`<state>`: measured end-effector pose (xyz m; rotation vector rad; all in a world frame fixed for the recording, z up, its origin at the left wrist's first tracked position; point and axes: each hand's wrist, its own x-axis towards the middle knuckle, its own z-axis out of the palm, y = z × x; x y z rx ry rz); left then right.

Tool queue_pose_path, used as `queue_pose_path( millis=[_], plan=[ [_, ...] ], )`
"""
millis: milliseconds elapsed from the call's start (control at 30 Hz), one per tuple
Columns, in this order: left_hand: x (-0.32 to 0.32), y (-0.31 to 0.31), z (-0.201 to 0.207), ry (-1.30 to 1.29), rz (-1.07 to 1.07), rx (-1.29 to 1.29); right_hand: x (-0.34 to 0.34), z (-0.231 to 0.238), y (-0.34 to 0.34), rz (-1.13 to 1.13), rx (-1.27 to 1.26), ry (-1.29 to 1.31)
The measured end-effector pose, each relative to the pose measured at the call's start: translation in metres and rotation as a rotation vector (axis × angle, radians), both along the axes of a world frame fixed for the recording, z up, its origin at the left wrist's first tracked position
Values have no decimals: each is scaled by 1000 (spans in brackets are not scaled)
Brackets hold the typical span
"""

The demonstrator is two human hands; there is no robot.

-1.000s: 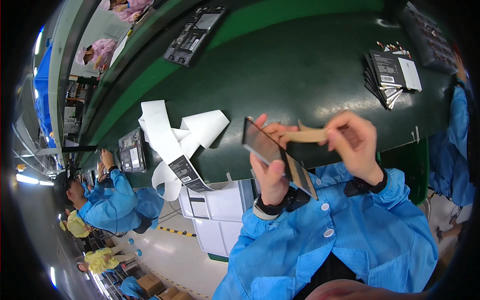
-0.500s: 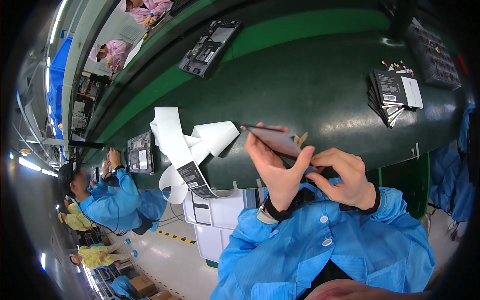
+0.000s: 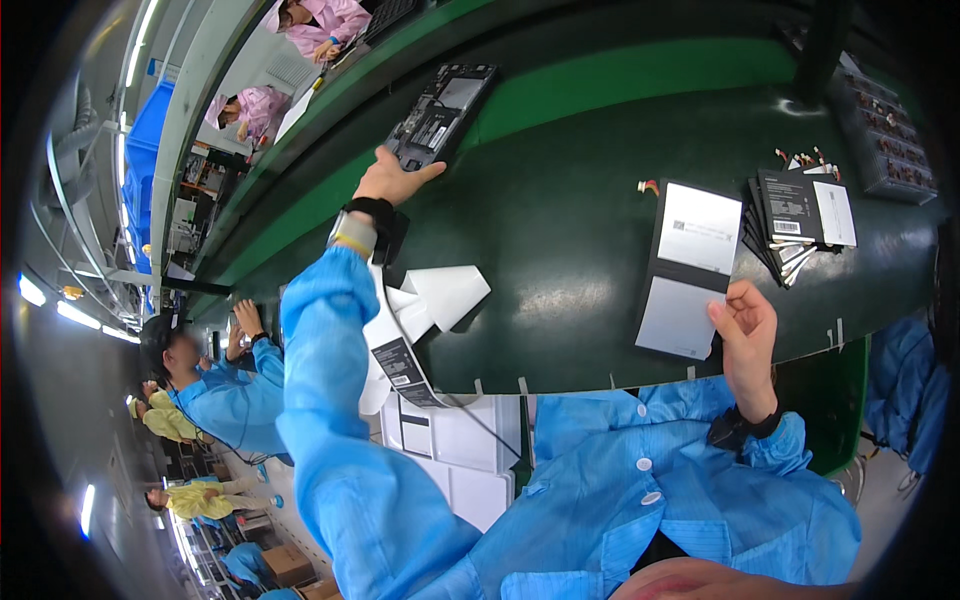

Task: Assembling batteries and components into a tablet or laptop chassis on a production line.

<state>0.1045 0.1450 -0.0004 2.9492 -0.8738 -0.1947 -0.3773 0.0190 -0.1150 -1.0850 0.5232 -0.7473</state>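
Observation:
My left hand (image 3: 395, 180) reaches far forward to the near end of a black laptop-like device chassis (image 3: 440, 115) with its inner parts exposed. Its thumb and fingers are spread at that end, touching or nearly so; some fingers are hidden. In my right hand (image 3: 748, 335) is a flat black battery pack (image 3: 690, 270) with a white panel and a grey panel, pinched at its lower right corner. Short coloured wires with a small connector (image 3: 649, 187) stick out from its upper left corner. A stack of similar battery packs (image 3: 805, 210) lies to the right.
Crumpled white backing strip (image 3: 440, 295) with a black label sheet (image 3: 402, 365) lies at the table's front left. A clear tray of small parts (image 3: 885, 130) stands at the far right. A co-worker in blue (image 3: 225, 385) works at the left. White bins (image 3: 455, 435) stand below the front edge.
My left hand has let go of the battery pack and moved forward and left to the chassis. The right hand now holds the pack alone, turned flat over the table. The view has shifted slightly.

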Motion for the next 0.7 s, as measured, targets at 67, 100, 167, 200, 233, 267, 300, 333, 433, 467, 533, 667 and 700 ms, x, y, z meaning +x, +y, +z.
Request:
queue_pose_path(
  millis=[67, 100, 167, 200, 233, 267, 300, 333, 433, 467, 533, 667, 700],
  plan=[
    [43, 4, -21, 80, 114, -38, -1, -4, 3, 4, -3, -12],
    [57, 10, -39, 71, 111, -33, -1, -5, 4, 1, 2, -21],
    [67, 5, -68, -87, 51, -93, -2, -7, 4, 16, -28, -8],
    [71, -6, -72, 8, 141, -118, -4, -7, 3, 14, -33, 6],
    [75, -11, -74, 24, 104, -124, -4, -7, 1, -5, -29, 12],
    [83, -7, -73, 11, 90, -126, -4, -4, 1, 3, -26, 17],
    [96, 0, -72, -10, 83, -132, -4, -3, -1, 19, -26, 16],
    [108, 7, -72, -61, 118, -130, -4, -2, 0, 20, -24, 9],
    [115, -9, -83, -246, 348, -30, -2, -6, 0, 4, -27, 39],
    [119, -10, -87, -248, 349, -31, -1, -5, 0, -6, -35, 40],
    [129, 1, -91, -476, 260, -50, 0, -1, 0, -1, -39, 28],
    [122, 5, -59, -412, -39, -344, 1, -1, 3, 45, -35, 1],
    [95, -20, -43, -284, -102, -404, 0, -4, 2, 21, -49, 12]
  ],
)
